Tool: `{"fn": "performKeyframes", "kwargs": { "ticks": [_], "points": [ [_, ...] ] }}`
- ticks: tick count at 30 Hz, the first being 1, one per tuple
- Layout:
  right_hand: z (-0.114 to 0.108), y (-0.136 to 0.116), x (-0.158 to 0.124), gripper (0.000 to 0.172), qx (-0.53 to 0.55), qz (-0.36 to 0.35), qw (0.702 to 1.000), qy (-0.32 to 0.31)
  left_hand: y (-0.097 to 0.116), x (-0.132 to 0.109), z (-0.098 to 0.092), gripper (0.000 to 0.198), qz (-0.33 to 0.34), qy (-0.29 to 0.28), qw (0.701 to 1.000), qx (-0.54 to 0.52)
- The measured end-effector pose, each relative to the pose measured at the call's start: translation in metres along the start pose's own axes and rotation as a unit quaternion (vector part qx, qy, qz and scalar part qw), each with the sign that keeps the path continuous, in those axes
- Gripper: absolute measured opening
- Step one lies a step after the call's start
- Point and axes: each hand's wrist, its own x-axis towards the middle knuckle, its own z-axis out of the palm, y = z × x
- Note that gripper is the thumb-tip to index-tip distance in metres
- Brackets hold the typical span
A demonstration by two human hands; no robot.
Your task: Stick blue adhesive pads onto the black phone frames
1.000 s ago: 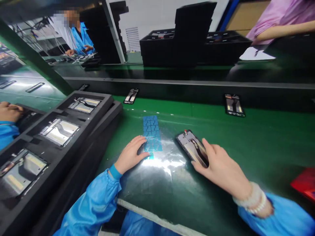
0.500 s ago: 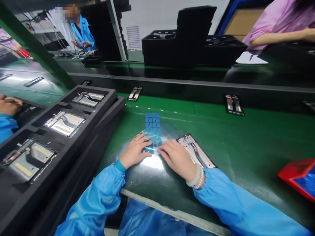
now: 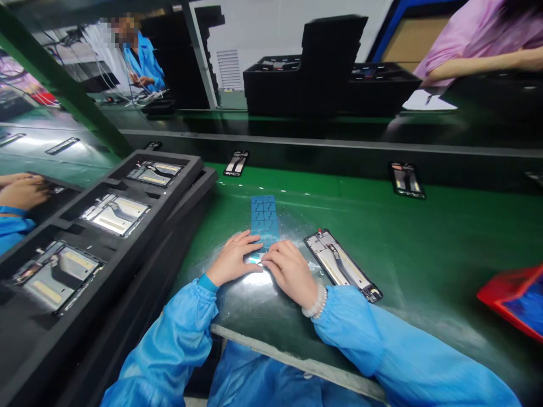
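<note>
Presently, both hands are found close together just inside the near edge of the bench (image 3: 424,243). The left hand (image 3: 232,261) is laid open and flat, its fingers pressed on the near end of the sheet of blue stickers (image 3: 263,217). The sheet lies lengthwise toward the far edge on a clear film. The right hand (image 3: 289,271) is curled, with its fingertips brought to that same end and touching the left fingers. Whether a sticker is pinched cannot be told, as glare covers the tips.

A sticker is judged to be in the course of being lifted. The sheet is best kept pinned flat by the left hand. A corner should be raised slowly at a low angle, and the glue side kept off fingers and film.

A phone frame (image 3: 341,264) lies untouched just beside the right wrist. At the left edge a black foam tray (image 3: 193,169) holds three more frames (image 3: 115,213). A red tray (image 3: 504,291) is noted at the right edge, and two frames (image 3: 236,163) near the far edge. Beyond these, stacked black trays (image 3: 331,62) and a co-worker's hand (image 3: 23,192) are seen.
</note>
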Motion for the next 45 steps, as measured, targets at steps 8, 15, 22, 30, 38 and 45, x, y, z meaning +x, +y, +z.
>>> {"fn": "performKeyframes", "kwargs": {
  "ticks": [8,15,22,30,38,45],
  "points": [
    [-0.051,0.007,-0.033,0.022,0.134,0.094,0.986,-0.027,0.069,-0.015,0.025,0.016,-0.087,0.103,0.936,-0.325],
    [-0.052,0.000,-0.064,0.021,0.159,0.152,0.968,0.119,0.112,-0.020,0.053,0.012,-0.132,0.138,0.891,-0.412],
    [-0.047,-0.010,-0.086,0.024,0.388,0.318,0.858,0.113,0.117,-0.015,0.063,0.030,-0.189,0.130,0.809,-0.541],
    [-0.039,-0.014,-0.087,0.027,0.486,0.351,0.783,0.167,0.134,-0.016,0.067,0.032,-0.234,0.074,0.662,-0.709],
    [-0.044,-0.012,-0.092,0.020,0.323,0.271,0.880,0.218,0.140,-0.013,0.081,0.028,-0.202,0.142,0.746,-0.618],
    [-0.061,0.052,-0.109,0.055,-0.112,0.243,0.949,0.166,0.120,-0.005,0.079,0.066,-0.226,0.063,0.831,-0.504]
  ]
}}
